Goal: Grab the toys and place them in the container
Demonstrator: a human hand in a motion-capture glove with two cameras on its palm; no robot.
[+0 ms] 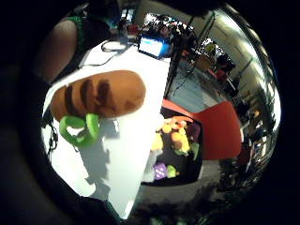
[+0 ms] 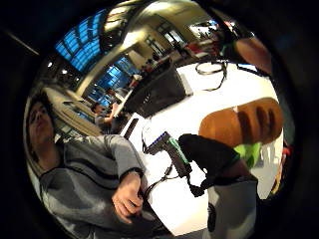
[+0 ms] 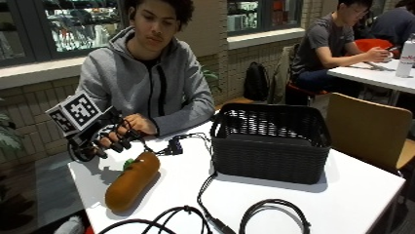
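Observation:
A brown plush bread roll (image 3: 133,181) with darker stripes and a green leafy end lies on the white table (image 3: 363,195) near its left front corner. My gloved right hand (image 3: 115,139) hovers just behind the toy's green end, fingers loosely curled and holding nothing. The little finger side palm view shows the roll (image 1: 101,93) close below the palm. In the thumb side palm view a gloved finger (image 2: 207,152) hangs beside the roll (image 2: 241,124). The black woven basket (image 3: 269,144) stands to the right of the toy; its inside is hidden from the outside view.
The person's bare left hand (image 3: 139,124) rests on the table behind my hand. Black cables (image 3: 266,209) loop across the table's front. A wooden chair (image 3: 366,129) stands right of the basket. Off the table's edge, a dark bin of colourful toys (image 1: 176,145) sits beside a red chair (image 1: 222,129).

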